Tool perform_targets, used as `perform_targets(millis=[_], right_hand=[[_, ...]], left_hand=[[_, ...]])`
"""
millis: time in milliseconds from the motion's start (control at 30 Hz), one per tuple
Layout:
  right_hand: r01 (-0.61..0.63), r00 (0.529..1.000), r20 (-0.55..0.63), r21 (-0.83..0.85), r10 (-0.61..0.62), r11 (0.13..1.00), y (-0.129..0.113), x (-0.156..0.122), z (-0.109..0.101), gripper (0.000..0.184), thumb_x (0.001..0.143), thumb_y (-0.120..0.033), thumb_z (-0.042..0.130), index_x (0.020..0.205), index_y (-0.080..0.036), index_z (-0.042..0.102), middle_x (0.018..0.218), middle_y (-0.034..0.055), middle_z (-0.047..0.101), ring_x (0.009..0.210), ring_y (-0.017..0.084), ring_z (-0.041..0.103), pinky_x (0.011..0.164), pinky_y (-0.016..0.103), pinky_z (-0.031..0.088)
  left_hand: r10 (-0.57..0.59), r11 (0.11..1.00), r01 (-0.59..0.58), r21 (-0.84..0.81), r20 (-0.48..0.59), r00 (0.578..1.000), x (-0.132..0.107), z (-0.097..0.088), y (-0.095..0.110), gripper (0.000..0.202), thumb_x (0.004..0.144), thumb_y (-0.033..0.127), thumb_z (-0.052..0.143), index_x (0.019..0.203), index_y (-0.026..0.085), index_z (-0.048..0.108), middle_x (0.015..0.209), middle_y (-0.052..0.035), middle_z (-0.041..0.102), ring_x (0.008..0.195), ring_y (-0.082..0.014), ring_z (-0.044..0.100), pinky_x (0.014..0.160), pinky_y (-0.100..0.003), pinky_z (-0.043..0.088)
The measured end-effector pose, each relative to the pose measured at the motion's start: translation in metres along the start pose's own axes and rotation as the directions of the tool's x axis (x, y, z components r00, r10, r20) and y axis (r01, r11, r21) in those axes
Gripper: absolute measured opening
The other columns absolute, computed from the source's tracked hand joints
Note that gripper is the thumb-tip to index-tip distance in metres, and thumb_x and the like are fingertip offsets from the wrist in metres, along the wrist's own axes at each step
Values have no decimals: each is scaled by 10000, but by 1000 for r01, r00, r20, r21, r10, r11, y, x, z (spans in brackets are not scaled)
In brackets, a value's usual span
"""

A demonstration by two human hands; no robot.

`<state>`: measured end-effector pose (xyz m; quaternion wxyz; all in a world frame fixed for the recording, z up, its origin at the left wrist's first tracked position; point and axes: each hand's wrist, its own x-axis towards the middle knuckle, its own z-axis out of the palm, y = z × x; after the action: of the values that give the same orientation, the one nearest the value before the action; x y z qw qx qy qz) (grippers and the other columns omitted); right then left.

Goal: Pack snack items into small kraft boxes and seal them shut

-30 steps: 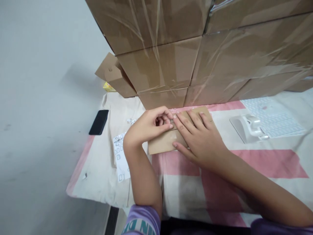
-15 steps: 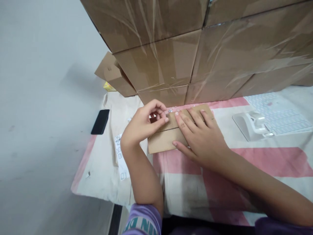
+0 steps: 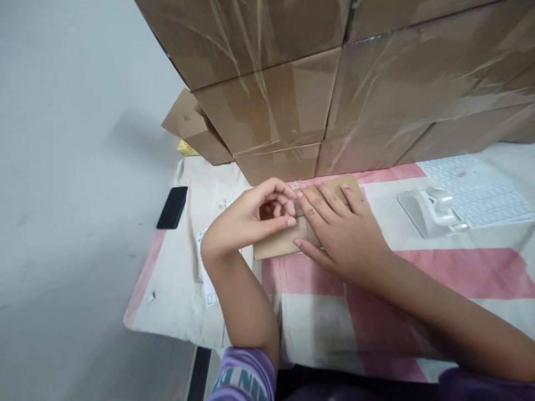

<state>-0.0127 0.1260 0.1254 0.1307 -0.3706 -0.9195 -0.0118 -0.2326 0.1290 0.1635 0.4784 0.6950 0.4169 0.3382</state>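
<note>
A small flat brown cardboard box (image 3: pixel 271 247) lies on the cloth-covered table between my hands. My right hand (image 3: pixel 340 228) rests flat on its right part, fingers spread over the top and thumb near the front edge. At the box's left part, my left hand (image 3: pixel 267 214) is curled, with thumb and fingertips close together by the seam. Beside those fingertips a greyish, see-through patch (image 3: pixel 298 208) shows on the box, possibly clear tape. Whatever the left fingers hold, if anything, is hidden.
Stacked cartons (image 3: pixel 284 111) in clear wrap stand behind the box. A black phone (image 3: pixel 172 208) lies at the left table edge. On the right are a white tape dispenser (image 3: pixel 430 211) and sticker sheets (image 3: pixel 480 189). An opened carton (image 3: pixel 196 125) stands back left.
My left hand has shifted slightly right and lower along the box, bringing its fingertips nearer my right hand. A greyish patch now shows by them. My right hand stays nearly in place.
</note>
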Motion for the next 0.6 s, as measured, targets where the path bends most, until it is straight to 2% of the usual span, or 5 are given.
perform_targets(millis=[233,433,600], right_hand=[[3,1000,8,9,-3,1000,1,1,0,734,1018,-561,401,1546,-52,424,1575,214,462,1439,423,390,1160,632,251],[6,1000,7,0,-6,1000,1,1,0,737,1022,-568,389,1545,-49,421,1580,213,456,1466,415,358,1165,613,240],[8,1000,21,-5,-8,1000,1,2,0,734,1026,-558,383,1533,-30,431,1586,220,444,1456,424,359,1147,621,253]], left_hand=[[-142,983,142,115,-13,990,3,6,-1,280,850,213,725,1093,207,587,960,-24,659,825,-136,607,735,-267,491],[-152,966,161,201,-61,987,6,10,1,309,811,229,762,1071,214,596,912,0,654,757,-121,581,691,-256,469],[-160,931,190,313,-120,980,5,16,3,291,797,226,751,1046,227,601,921,6,654,781,-139,583,673,-264,450]])
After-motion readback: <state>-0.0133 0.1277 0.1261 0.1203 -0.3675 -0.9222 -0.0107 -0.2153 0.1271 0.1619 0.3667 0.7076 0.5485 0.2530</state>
